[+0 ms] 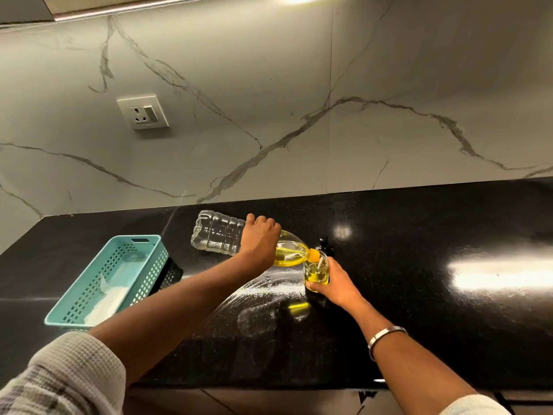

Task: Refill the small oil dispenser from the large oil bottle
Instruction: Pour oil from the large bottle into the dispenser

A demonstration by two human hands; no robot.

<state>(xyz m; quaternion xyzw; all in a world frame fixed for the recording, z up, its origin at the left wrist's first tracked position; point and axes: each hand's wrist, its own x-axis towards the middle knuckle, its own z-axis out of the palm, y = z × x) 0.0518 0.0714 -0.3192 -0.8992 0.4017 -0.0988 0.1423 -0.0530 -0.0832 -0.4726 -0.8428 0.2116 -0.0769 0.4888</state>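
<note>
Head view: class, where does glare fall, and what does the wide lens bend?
Head view: strong glare on the black counter at right, a smaller spot behind the dispenser, a lamp flare at the top edge; the counter's back edge and the wall seams look bowed; the bottle stays sharp.

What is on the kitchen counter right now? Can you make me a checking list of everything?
Surface: black counter, shiny, smeared near the jar.
Job's things: large oil bottle tipped sideways, its mouth at the small glass dispenser, which is partly filled with yellow oil.
Clutter: teal basket with something white inside; dark pump top behind the dispenser.
Hands: left hand grips the bottle; right hand holds the dispenser.
Cables: nothing seen.
Surroundings: marble wall, wall socket.
</note>
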